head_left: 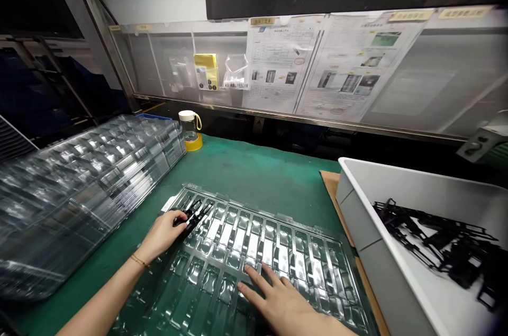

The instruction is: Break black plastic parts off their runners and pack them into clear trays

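A clear plastic blister tray [254, 241] with rows of moulded pockets lies on the green bench top. At its far left corner my left hand [169, 231] pinches dark, slender black plastic parts [194, 215] between thumb and fingers. These parts sit over the first pockets; how many there are I cannot tell. My right hand [280, 296] is spread over the near middle of the tray, fingers apart and holding nothing. Its fingertips rest on or just above the pockets.
Stacked clear trays [91, 182] stand at the left. A white bin [369, 241] on the right holds jumbled black plastic parts [444, 251], with cardboard [331, 185] beside it. A lidded bottle [188, 123] and yellow tape roll [194, 142] stand behind, below posted sheets [281, 98].
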`<state>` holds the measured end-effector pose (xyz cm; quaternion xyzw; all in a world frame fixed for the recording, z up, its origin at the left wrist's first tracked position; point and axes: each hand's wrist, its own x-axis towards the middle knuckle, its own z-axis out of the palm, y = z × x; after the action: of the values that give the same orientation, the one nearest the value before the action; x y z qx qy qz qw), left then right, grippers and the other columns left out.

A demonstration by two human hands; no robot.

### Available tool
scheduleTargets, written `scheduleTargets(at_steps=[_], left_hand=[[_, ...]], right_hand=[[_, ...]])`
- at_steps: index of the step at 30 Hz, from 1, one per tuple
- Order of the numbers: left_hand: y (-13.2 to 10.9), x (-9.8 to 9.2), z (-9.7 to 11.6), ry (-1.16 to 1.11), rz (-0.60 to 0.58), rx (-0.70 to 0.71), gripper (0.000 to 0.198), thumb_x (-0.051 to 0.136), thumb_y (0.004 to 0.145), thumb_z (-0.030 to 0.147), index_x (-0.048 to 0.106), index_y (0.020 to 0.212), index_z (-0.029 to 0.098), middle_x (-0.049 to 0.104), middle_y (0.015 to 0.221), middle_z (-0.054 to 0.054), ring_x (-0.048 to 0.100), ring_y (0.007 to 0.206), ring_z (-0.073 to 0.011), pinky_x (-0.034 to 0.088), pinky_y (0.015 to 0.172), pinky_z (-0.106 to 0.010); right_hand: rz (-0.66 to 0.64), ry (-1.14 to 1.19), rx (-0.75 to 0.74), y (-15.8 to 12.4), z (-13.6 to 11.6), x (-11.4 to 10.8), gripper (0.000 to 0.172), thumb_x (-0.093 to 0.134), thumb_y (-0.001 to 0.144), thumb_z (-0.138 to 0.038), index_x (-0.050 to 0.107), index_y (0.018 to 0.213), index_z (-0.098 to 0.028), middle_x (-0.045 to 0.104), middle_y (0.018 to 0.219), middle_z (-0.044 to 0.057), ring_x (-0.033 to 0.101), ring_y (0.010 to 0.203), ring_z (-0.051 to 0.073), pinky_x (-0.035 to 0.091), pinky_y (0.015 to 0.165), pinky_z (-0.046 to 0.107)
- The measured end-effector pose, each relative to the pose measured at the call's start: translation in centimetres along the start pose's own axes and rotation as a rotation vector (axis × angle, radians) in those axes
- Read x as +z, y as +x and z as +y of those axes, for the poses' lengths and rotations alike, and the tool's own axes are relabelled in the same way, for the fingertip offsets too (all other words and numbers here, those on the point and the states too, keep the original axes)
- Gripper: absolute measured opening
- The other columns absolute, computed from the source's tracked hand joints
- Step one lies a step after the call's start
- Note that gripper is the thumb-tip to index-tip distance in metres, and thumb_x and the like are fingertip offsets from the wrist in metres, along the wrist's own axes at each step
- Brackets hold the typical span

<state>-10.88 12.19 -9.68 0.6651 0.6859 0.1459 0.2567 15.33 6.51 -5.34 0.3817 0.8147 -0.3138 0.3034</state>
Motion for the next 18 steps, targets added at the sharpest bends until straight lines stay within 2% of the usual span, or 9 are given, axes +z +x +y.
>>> scheduleTargets(at_steps=[3, 5, 8, 12, 15, 18], left_hand=[[0.2, 0.2, 0.1, -0.014, -0.049, 0.004, 0.029, 0.04, 0.077, 0.036, 0.047, 0.092, 0.013, 0.055, 0.077, -0.002, 0.052, 0.058, -0.0109, 0.044, 0.056, -0.028], [0.1, 0.4, 0.2, 0.016, -0.041, 0.035, 0.028, 0.042, 0.076, 0.035, 0.048, 0.092, 0.013, 0.055, 0.08, -0.003, 0.053, 0.066, -0.0122, 0.044, 0.061, -0.029], [-0.3, 0.7, 0.5, 0.131, 0.05, 0.064, 0.024, 0.042, 0.075, 0.034, 0.052, 0.085, 0.014, 0.051, 0.095, -0.006, 0.048, 0.085, -0.0175, 0.038, 0.074, -0.037], [-1.1, 1.4, 0.4, 0.275, 0.141, 0.083, 0.032, 0.035, 0.075, 0.042, 0.057, 0.072, 0.018, 0.044, 0.107, -0.006, 0.04, 0.096, -0.0246, 0.036, 0.074, -0.04], [-1.4, 2.5, -0.9, 0.332, 0.194, 0.124, 0.032, 0.028, 0.077, 0.041, 0.054, 0.084, 0.024, 0.045, 0.11, -0.001, 0.039, 0.099, -0.0225, 0.036, 0.073, -0.037], [-1.4, 3.7, -3.2, 0.353, 0.255, 0.18, 0.031, 0.027, 0.077, 0.034, 0.048, 0.097, 0.023, 0.05, 0.105, -0.001, 0.041, 0.099, -0.0185, 0.035, 0.079, -0.035]], right_hand=[[0.0, -0.011, 0.008, 0.2, 0.0, 0.0, 0.08, 0.058, 0.061, -0.025, 0.008, 0.124, -0.03, 0.0, 0.132, 0.003, 0.003, 0.115, 0.037, 0.021, 0.087, 0.055], [0.006, -0.013, 0.015, 0.2, -0.1, -0.1, 0.08, 0.058, 0.061, -0.025, 0.009, 0.124, -0.03, 0.0, 0.132, 0.003, 0.004, 0.115, 0.037, 0.021, 0.088, 0.055], [0.012, -0.018, 0.02, 0.1, -0.2, -0.1, 0.081, 0.059, 0.061, -0.024, 0.008, 0.124, -0.03, 0.0, 0.132, 0.004, 0.004, 0.115, 0.037, 0.021, 0.088, 0.055], [0.031, -0.026, 0.001, 0.6, 0.1, 0.4, 0.083, 0.059, 0.06, -0.026, 0.008, 0.124, -0.03, 0.001, 0.133, 0.004, 0.005, 0.115, 0.039, 0.022, 0.086, 0.057], [0.041, -0.042, -0.037, 1.8, 1.0, 1.4, 0.081, 0.058, 0.06, -0.027, 0.008, 0.124, -0.031, 0.002, 0.133, 0.004, 0.007, 0.114, 0.041, 0.026, 0.082, 0.059], [0.143, -0.046, -0.09, 2.9, 1.9, 2.7, 0.072, 0.052, 0.065, -0.027, 0.01, 0.123, -0.034, 0.006, 0.133, 0.003, 0.012, 0.113, 0.041, 0.03, 0.077, 0.059]])
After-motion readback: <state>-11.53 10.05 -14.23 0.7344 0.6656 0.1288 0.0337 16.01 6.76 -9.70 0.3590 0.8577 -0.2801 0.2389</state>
